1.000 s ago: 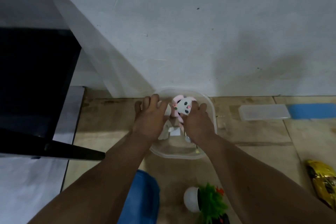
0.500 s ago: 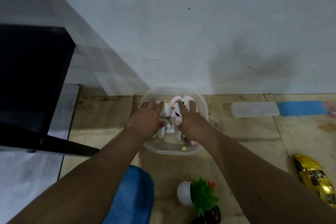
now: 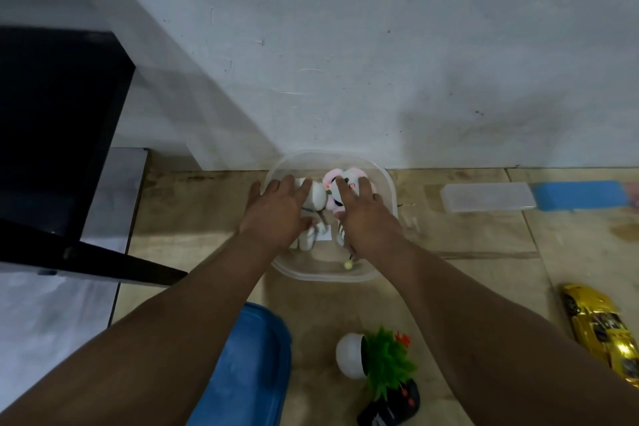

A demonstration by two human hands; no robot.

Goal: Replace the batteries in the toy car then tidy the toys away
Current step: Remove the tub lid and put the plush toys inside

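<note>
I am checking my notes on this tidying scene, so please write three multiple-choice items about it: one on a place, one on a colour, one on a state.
1. Where is the pink and white plush toy?
A. inside the clear plastic tub
B. on the blue lid
C. beside the gold toy car

2. What colour is the pot of the small plant lying on the floor?
A. black
B. white
C. gold

3. How are the left hand and right hand now?
A. both clenched in fists
B. fingers straight, laid on the toys in the tub
C. lifting the tub off the floor

Answers:
1 A: the plush lies within the tub's rim.
2 B: the pot is plainly white, with green leaves.
3 B: the fingers are extended over the toys, and the tub sits on the floor.
</note>
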